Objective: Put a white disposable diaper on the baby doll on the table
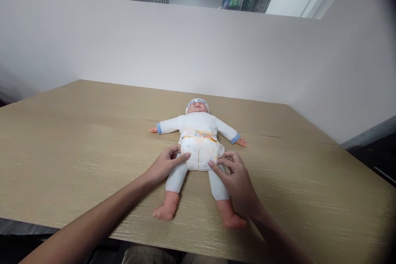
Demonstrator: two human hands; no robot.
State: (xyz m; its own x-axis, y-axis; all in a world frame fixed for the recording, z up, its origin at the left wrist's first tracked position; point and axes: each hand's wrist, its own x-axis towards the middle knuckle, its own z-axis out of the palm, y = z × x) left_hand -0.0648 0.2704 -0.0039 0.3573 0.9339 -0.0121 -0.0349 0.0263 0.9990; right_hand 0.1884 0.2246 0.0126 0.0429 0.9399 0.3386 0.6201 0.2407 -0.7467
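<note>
A baby doll (197, 122) lies on its back on the table, head away from me, arms spread and legs toward me. It wears a white suit with blue cuffs and a white cap with lettering. Around its hips sits a white diaper (199, 154) with an orange printed band at the waist. My left hand (168, 163) pinches the diaper's left leg edge, thumb on the front and fingers curled at the side. At the right leg edge, my right hand (235, 175) grips the diaper between thumb and bent fingers. The diaper's underside is hidden.
The light wood table (93, 152) has thin seams across its top. Behind it stands a pale wall (154, 45) with a window opening above. A dark object (377, 144) is beyond the table's right edge. My knees show below the front edge.
</note>
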